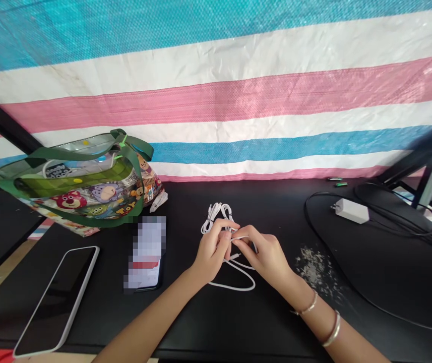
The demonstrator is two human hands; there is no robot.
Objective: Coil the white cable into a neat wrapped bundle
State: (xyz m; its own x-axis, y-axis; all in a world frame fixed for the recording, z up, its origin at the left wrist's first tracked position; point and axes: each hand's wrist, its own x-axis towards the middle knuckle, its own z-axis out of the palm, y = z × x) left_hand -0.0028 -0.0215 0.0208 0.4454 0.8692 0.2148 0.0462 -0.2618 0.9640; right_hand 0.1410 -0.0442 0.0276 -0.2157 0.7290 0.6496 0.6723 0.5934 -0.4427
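Observation:
Both of my hands meet above the middle of the black table, pinching a white charging cable (238, 289) between their fingertips. My left hand (213, 249) is closed on the cable, with its thumb and fingers pressed together. From the other side, my right hand (264, 252) grips a stretch of the same cable between thumb and forefinger. A loop of it hangs below my hands onto the tabletop, and a white plug end (234, 256) shows between them. Just behind my fingers lie bundled white cables (210, 218), bound with dark ties and partly covered by my left hand.
A transparent green-trimmed tote bag (87, 186) stands at the back left. Nearer lie a lit phone (148, 252) and a white-edged dark phone (59, 302). At right are a white power adapter (352, 210), a black cord (336, 262) and pale flaking (317, 269). Striped sheeting hangs behind.

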